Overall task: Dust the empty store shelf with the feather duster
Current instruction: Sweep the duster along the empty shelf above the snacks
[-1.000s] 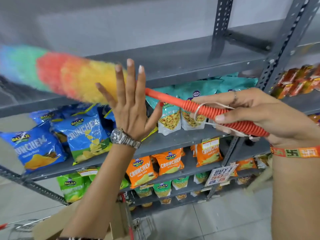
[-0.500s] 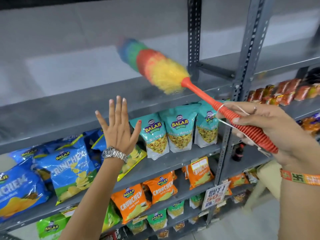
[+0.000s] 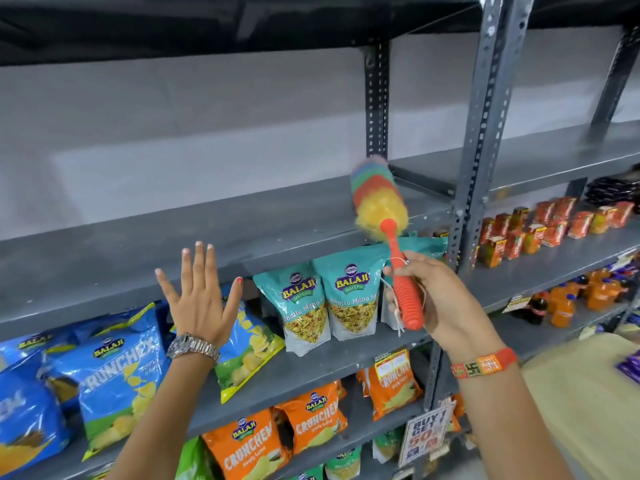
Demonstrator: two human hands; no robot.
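Note:
The empty grey metal shelf runs across the middle of the view at chest height. A rainbow feather duster with a ribbed orange handle lies with its fluffy head on the shelf's right end, near the upright post. My right hand grips the handle below the shelf edge. My left hand is raised in front of the shelf's front edge, palm forward, fingers spread, holding nothing. A metal watch sits on that wrist.
A grey perforated upright post stands right of the duster. Teal snack bags, blue chip bags and orange chip bags fill the lower shelves. Juice cartons and orange bottles fill the neighbouring rack. Another shelf hangs overhead.
The duster has swung from the left side rightward and down onto the shelf's right end. The view has tilted up. My left hand has stayed spread in front of the shelf.

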